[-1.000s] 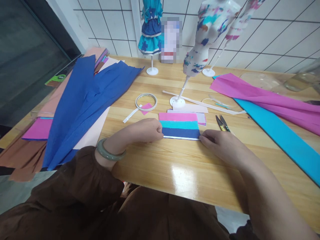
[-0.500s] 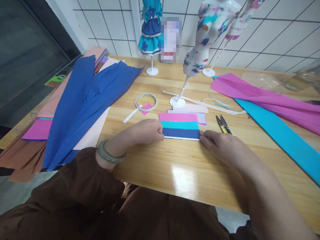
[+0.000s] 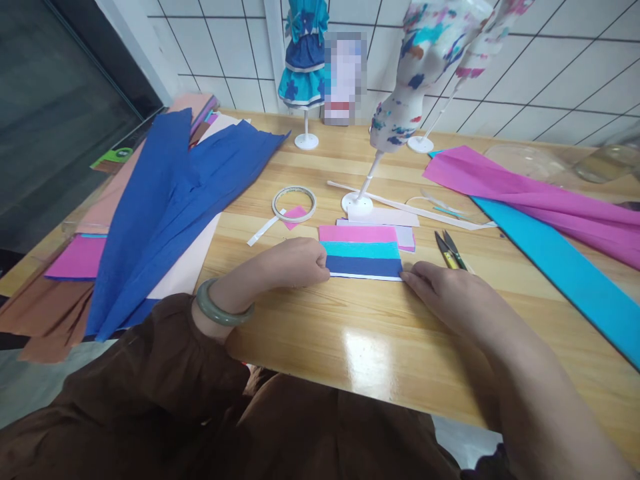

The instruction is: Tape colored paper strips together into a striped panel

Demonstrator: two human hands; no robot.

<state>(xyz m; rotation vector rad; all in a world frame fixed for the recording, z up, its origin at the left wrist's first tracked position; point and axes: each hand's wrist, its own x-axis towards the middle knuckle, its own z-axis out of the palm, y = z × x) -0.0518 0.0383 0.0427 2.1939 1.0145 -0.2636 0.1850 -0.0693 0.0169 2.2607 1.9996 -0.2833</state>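
A striped paper piece (image 3: 361, 251) lies on the wooden table before me, with pink, turquoise and dark blue bands and a white strip along its near edge. My left hand (image 3: 303, 262) is closed at its left edge, fingers curled in. At its near right corner, my right hand (image 3: 434, 280) pinches the edge between thumb and fingers. Just beyond it, partly covered, are pale lilac and pink paper pieces (image 3: 407, 238). Small scissors (image 3: 449, 250) with yellow on the handles rest by my right hand. A tape roll (image 3: 294, 204) lies over a pink paper square beyond my left hand.
Blue crepe paper (image 3: 165, 200) and other coloured sheets cover the left side. Pink crepe paper (image 3: 530, 193) and a turquoise length (image 3: 560, 273) lie at right. A paint-marked mannequin (image 3: 400, 113) and a small dressed one (image 3: 305, 73) stand at the back.
The view has shifted very slightly. Both hands stay at the edges of the striped paper, with no other visible movement.
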